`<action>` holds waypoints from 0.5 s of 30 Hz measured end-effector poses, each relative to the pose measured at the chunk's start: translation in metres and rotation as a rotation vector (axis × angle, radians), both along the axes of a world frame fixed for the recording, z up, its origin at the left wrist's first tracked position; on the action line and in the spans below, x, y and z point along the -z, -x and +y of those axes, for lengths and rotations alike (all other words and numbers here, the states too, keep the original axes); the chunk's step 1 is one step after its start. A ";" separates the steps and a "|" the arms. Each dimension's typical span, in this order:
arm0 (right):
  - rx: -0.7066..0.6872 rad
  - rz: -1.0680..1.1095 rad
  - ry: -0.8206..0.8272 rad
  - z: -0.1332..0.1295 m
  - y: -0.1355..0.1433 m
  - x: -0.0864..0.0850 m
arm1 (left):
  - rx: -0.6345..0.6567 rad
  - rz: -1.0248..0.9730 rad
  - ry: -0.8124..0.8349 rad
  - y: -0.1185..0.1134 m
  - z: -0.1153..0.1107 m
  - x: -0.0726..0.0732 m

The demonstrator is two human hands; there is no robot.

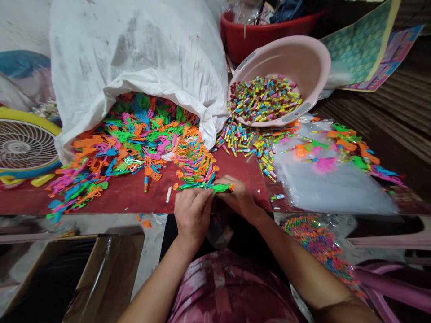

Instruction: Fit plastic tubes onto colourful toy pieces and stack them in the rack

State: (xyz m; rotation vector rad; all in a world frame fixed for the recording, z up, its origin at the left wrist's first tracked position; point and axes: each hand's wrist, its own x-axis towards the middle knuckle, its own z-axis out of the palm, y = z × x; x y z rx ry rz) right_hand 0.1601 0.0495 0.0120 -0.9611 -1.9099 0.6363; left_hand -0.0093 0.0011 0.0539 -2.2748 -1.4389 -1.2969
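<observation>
At the near left, a cardboard box (129, 251) is running out of view; at the near right, the right forearm is partly covering a packed heap of multicoloured pieces (305, 233). The left hand (191, 213) is curling into a loose fist, knuckles up, while the right hand (237, 197) is angling in from the right, fingers bent. Both are gripping the green plastic toy pieces (202, 186) at the table's near edge, though the hands are hiding their undersides and most fingertips, so the exact count is staying unclear. Just beyond, a row of orange-ended toys (195, 154) is lying on the red tabletop (240, 168). Farther left, a white sack (141, 45) is spilling tangled toys (134, 139), its depths hidden; far right, a pink basin (313, 58) is tilting, spilling striped tubes (266, 96).
</observation>
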 end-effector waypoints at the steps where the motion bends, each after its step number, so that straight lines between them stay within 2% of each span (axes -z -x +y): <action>1: -0.006 0.028 0.008 0.000 0.000 -0.001 | 0.028 -0.026 0.016 0.001 -0.001 0.001; 4: -0.005 0.068 0.007 0.002 0.002 -0.004 | 0.082 -0.119 0.097 0.003 -0.002 0.003; 6: 0.032 0.081 0.010 0.002 0.002 -0.006 | 0.054 -0.192 0.128 0.004 -0.006 0.007; 9: 0.120 0.070 -0.035 0.000 -0.004 -0.011 | -0.064 -0.363 0.107 0.007 -0.014 0.020; 12: 0.170 -0.008 -0.141 -0.002 -0.014 -0.014 | -0.205 -0.557 0.196 0.011 -0.019 0.040; 15: 0.216 -0.069 -0.228 -0.004 -0.020 -0.015 | -0.309 -0.559 0.297 0.015 -0.011 0.055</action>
